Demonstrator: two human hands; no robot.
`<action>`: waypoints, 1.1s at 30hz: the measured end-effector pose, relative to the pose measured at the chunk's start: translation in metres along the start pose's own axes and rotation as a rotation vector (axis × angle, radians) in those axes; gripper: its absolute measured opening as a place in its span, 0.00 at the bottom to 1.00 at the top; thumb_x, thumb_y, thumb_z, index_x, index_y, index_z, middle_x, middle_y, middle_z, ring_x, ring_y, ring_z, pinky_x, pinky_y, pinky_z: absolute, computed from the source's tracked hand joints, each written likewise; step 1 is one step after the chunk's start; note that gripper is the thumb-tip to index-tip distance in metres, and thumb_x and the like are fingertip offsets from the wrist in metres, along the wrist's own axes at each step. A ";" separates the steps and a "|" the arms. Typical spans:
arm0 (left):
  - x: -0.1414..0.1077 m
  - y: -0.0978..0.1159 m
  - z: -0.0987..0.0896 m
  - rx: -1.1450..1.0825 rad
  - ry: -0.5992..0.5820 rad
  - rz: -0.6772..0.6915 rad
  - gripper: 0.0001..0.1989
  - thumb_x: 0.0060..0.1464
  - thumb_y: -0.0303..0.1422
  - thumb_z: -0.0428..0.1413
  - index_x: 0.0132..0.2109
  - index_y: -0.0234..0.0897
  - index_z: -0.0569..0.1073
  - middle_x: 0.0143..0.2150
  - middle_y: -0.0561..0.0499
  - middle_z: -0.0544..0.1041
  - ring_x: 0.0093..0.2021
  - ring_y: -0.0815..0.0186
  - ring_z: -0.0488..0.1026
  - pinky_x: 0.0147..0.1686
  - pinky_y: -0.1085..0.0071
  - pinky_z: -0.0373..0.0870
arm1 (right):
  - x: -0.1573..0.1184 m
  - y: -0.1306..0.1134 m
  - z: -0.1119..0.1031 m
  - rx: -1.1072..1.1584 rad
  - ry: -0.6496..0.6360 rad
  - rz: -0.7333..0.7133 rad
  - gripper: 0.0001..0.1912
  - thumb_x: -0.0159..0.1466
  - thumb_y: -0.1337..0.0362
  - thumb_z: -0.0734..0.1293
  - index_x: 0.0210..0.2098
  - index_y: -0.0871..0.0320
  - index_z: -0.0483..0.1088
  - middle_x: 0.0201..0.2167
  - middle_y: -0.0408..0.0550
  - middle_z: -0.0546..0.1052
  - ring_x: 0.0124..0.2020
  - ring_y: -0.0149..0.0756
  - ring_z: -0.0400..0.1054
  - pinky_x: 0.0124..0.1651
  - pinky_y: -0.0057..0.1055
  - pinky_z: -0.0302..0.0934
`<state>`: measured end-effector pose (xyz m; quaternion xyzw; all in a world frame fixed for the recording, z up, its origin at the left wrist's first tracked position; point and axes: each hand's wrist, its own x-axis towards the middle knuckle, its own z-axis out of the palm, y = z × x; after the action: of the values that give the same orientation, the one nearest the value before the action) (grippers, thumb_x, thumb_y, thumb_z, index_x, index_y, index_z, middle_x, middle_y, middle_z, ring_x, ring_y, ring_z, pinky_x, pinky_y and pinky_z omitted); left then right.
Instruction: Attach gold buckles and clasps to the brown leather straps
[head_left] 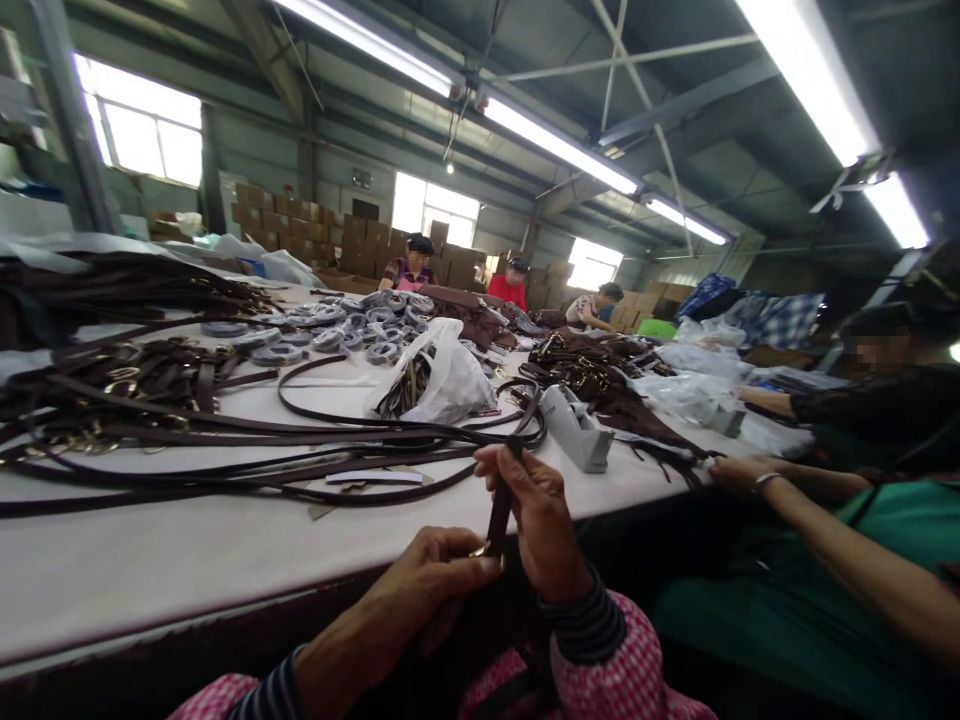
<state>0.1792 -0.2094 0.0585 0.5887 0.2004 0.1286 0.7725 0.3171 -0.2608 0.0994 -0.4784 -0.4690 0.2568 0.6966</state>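
Note:
A dark brown strap [499, 515] stands roughly upright between my hands, just off the table's front edge. My left hand [420, 585] pinches its lower end, where a small gold-coloured metal piece [480, 551] shows at the fingertips. Higher up, my right hand [536, 505] is closed around the strap's upper part, with the fingers bent over it. Behind my hands, long brown straps [300, 437] lie in loops across the white table [150, 575]. A grey tape dispenser [576, 430] sits just beyond my right hand.
A white plastic bag [450, 380] holds dark strips mid-table. Grey coiled rolls [382, 325] and straps with gold buckles [124, 385] lie piled behind and left. At right, a person in green [892, 540] reaches to the table edge; other people sit farther back.

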 end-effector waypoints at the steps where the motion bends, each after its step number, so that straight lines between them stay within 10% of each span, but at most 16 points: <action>1: 0.002 -0.002 0.001 -0.009 -0.025 -0.022 0.18 0.53 0.47 0.63 0.37 0.34 0.73 0.14 0.61 0.62 0.11 0.77 0.50 0.11 0.79 0.44 | 0.006 -0.001 -0.007 0.089 0.043 0.027 0.15 0.70 0.52 0.68 0.39 0.57 0.79 0.30 0.43 0.74 0.31 0.30 0.64 0.34 0.26 0.58; 6: 0.011 -0.011 0.000 -0.060 -0.047 -0.027 0.17 0.55 0.46 0.61 0.36 0.38 0.68 0.15 0.58 0.69 0.11 0.74 0.58 0.12 0.80 0.50 | 0.018 0.003 -0.036 0.279 0.102 0.128 0.18 0.64 0.49 0.72 0.38 0.59 0.78 0.28 0.43 0.72 0.26 0.28 0.61 0.20 0.19 0.48; 13: 0.021 -0.008 -0.004 -0.033 0.015 -0.060 0.15 0.53 0.42 0.63 0.35 0.35 0.70 0.19 0.54 0.73 0.14 0.75 0.63 0.16 0.80 0.50 | 0.002 0.013 -0.057 0.078 -0.045 0.297 0.19 0.62 0.50 0.75 0.36 0.63 0.79 0.26 0.46 0.76 0.21 0.27 0.66 0.18 0.18 0.59; 22: 0.023 -0.009 -0.007 -0.153 -0.154 0.005 0.13 0.59 0.39 0.60 0.41 0.30 0.77 0.30 0.49 0.75 0.23 0.75 0.65 0.22 0.81 0.56 | -0.014 0.013 -0.059 0.103 0.016 0.310 0.21 0.65 0.47 0.71 0.40 0.60 0.75 0.25 0.48 0.80 0.23 0.36 0.76 0.19 0.20 0.61; 33: 0.024 -0.018 -0.008 -0.135 -0.074 -0.062 0.17 0.57 0.43 0.62 0.41 0.30 0.79 0.26 0.49 0.77 0.18 0.77 0.63 0.17 0.81 0.51 | -0.022 0.029 -0.063 0.205 0.138 0.332 0.21 0.64 0.46 0.72 0.39 0.59 0.71 0.27 0.51 0.82 0.24 0.36 0.76 0.21 0.21 0.65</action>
<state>0.1967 -0.1972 0.0357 0.5333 0.1807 0.0961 0.8208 0.3667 -0.2936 0.0576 -0.4923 -0.3064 0.3811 0.7201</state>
